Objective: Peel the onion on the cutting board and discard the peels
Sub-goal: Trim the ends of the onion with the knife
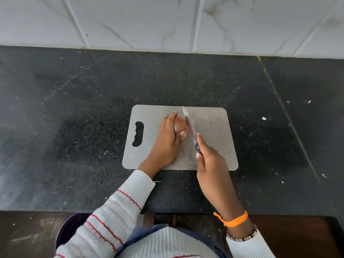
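- The dark speckled stone counter (74, 108) fills most of the view, and a wall of white marbled tiles (167, 21) stands behind it.
- A flat grey cutting board with rounded corners (219, 138) lies in the middle of the counter. Its long side runs left to right. Its handle hole (138, 134) is at the left end.
- The left hand (165, 140) comes out of a white ribbed sleeve with red stripes (115, 211). It is curled over the left side of the onion and presses it down on the board.
- The right hand (210, 161) is closed around the dark handle of the knife, with one finger lying along the top. An orange thread band (234, 219) and a bead bracelet (242, 237) are on that wrist.
- A dark round bin (68, 231) sits on the floor, low at the left, partly hidden by the sleeve.
- The steel kitchen knife with a dark handle (189, 123) points away from the person, tip toward the wall. Its blade touches the right side of the onion.
- The small round reddish-purple onion (180, 128) sits left of the board's middle, still in its skin. I cannot tell which way its ends point.
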{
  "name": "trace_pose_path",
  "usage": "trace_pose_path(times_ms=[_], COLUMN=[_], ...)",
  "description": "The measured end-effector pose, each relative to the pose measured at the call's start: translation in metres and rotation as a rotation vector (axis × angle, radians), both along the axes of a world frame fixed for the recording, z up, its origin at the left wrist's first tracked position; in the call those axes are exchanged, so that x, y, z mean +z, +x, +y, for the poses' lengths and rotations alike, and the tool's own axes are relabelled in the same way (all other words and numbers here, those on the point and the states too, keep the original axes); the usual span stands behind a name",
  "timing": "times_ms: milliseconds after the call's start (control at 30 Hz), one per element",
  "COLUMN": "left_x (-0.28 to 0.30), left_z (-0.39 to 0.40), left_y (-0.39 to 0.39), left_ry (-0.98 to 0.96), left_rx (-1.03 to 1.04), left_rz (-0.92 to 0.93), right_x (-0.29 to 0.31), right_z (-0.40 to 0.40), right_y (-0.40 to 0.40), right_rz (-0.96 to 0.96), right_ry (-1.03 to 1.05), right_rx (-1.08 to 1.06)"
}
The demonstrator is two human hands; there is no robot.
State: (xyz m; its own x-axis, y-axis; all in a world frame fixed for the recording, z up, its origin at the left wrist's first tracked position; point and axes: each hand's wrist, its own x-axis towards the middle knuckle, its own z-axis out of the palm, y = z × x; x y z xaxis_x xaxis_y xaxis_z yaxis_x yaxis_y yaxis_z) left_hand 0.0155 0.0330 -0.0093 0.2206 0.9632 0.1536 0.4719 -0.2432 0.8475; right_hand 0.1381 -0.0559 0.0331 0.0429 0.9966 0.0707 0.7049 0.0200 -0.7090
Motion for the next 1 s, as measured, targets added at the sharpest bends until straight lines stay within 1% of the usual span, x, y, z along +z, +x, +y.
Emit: trace_pose_path(times_ms=[167, 400, 700, 867, 1000], left_x=[0.000, 0.001, -0.003, -0.002, -0.005], left_z=[0.001, 0.002, 0.006, 0.006, 0.004], left_y=[0.005, 0.011, 0.008, 0.012, 0.015], left_ry=[0.005, -0.004, 0.007, 0.019, 0.053], left_rx=[-0.011, 0.003, 0.009, 0.006, -0.007], left_rz=[-0.008, -0.008, -0.036, -0.002, 0.022], right_x=[0.008, 0.017, 0.017, 0.021, 0.008], right_z=[-0.001, -0.002, 0.029, 0.009, 0.034], right_y=[-0.005, -0.012, -0.014, -0.018, -0.013], right_rz=[-0.128, -0.302, -0.369, -0.430, -0.340], right_ry=[-0.018, -0.165, -0.204, -0.265, -0.250], right_rx=[0.005, 0.007, 0.028, 0.061, -0.008])
